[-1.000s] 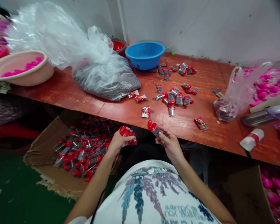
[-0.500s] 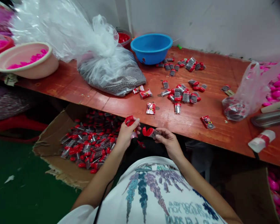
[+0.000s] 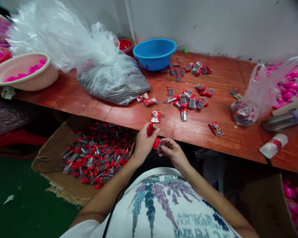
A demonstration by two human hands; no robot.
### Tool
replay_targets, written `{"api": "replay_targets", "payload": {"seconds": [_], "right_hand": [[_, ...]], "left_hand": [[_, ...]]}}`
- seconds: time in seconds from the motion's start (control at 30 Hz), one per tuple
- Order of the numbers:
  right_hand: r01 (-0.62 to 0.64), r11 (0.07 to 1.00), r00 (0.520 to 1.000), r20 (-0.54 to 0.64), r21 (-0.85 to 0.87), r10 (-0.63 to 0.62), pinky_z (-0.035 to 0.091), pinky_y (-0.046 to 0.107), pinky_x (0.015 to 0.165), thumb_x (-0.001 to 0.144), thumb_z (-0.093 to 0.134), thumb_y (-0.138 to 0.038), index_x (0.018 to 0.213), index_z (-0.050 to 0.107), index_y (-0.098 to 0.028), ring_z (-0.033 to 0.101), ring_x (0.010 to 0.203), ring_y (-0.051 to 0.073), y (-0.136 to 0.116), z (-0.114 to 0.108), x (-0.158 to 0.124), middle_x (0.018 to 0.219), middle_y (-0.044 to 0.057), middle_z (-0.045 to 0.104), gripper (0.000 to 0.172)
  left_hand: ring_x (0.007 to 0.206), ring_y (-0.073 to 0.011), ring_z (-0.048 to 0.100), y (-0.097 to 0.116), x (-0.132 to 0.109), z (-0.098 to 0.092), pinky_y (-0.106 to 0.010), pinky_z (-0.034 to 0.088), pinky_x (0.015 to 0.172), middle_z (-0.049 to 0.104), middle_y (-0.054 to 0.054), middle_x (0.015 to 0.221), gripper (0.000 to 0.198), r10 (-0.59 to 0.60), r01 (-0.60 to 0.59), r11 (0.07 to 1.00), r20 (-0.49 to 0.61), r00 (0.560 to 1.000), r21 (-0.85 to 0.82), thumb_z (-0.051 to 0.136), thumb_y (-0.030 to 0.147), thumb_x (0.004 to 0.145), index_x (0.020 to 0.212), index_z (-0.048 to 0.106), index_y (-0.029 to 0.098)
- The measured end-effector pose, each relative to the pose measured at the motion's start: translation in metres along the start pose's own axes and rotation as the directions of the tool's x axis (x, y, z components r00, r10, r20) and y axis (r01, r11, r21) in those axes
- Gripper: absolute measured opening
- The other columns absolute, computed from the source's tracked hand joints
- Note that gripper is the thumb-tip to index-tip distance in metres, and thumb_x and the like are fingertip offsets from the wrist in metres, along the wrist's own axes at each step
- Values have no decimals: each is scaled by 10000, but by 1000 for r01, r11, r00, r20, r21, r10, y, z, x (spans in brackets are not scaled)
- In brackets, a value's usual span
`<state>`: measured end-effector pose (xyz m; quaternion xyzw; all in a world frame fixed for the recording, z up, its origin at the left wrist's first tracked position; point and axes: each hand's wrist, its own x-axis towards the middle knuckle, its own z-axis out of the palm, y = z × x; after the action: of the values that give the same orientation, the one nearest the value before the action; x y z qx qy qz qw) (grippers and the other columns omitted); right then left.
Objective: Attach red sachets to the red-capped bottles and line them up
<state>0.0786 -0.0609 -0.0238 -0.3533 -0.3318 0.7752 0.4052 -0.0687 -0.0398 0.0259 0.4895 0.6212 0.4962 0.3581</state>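
Just past the table's front edge my two hands meet over a small clear bottle with a red cap (image 3: 156, 143). My right hand (image 3: 172, 150) is closed around the clear body, and its fingers cover most of it. My left hand (image 3: 145, 142) is closed on a red item (image 3: 151, 128) that looks like a small red packet; fingers partly hide it. That hand's thumb and fingers also lie against or close beside the red cap. A red printed packet (image 3: 156, 116) lies flat on the table just beyond my left hand.
Similar bottles (image 3: 192, 102) lie scattered on the red-brown table (image 3: 119, 115). A cardboard box (image 3: 49, 162) full of them stands lower left. Behind are a tied plastic bag of dark beads (image 3: 114, 82) and a blue basin (image 3: 155, 54). A small plastic bag (image 3: 248, 112) sits right.
My hands have come together, my left hand shifting toward the bottle. Its flip cap stood open before and now looks closed. The whole view has shifted slightly.
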Motion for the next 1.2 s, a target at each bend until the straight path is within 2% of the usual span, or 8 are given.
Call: {"api": "replay_targets", "payload": {"seconds": [0.1,0.27,0.53,0.7,0.83,0.93,1.07,1.2], "right_hand": [[102,991,994,-27,-84,-105,530,234,628,736,740,-287,981,671,-262,625,701,120,0,-1,-1,849,-18,658,256],[233,930,969,-13,-284,-247,508,246,663,798,677,-266,1005,683,-277,590,723,126,-3,0,-6,857,-15,642,207],[558,539,796,223,-631,-563,494,295,819,885,562,-159,1086,654,-267,631,916,166,-15,-3,-15,978,37,655,246],[576,398,760,290,-713,-581,505,292,768,893,540,-132,1121,637,-247,628,878,167,-16,-3,-20,958,58,650,272],[529,333,781,294,-781,-551,503,283,746,898,548,-180,1168,626,-248,626,863,167,-17,-1,-23,977,68,642,289],[440,450,842,184,-777,-507,499,283,775,899,551,-223,1148,636,-260,624,895,167,-18,-1,-19,1015,59,639,265],[264,771,914,-106,-579,-392,516,278,726,851,610,-284,1049,654,-256,627,833,161,-18,-9,-9,953,25,656,205],[169,929,939,-232,-330,-253,538,276,670,789,661,-313,1019,636,-247,634,786,158,-17,-17,-2,929,7,671,241]], "left_hand": [[613,-104,499,5,5,0,-220,404,631,571,32,705,152,-50,51,998,64,997,-27,662,312,762,804,584,189],[467,-68,437,11,8,12,-202,365,497,518,58,612,248,-277,323,888,179,944,-326,720,330,696,784,546,176],[512,-60,446,9,-3,18,-184,372,523,510,56,607,231,-220,317,866,275,936,-387,748,300,679,741,574,161],[478,-59,436,1,-4,19,-177,368,494,492,64,552,245,-260,361,833,279,924,-420,762,308,667,763,587,164],[452,-60,441,-10,6,22,-164,354,430,516,59,553,283,-346,444,762,284,894,-471,781,314,652,794,584,168],[474,-66,491,-17,14,24,-173,395,419,586,28,653,296,-427,480,659,237,873,-579,777,346,659,784,589,155],[553,-96,585,-21,19,20,-219,504,520,644,-8,732,327,-520,545,497,271,810,-675,786,365,646,827,629,143],[626,-137,642,-18,13,14,-242,534,554,684,-34,781,336,-478,562,577,312,821,-593,784,361,653,884,666,148]]}}
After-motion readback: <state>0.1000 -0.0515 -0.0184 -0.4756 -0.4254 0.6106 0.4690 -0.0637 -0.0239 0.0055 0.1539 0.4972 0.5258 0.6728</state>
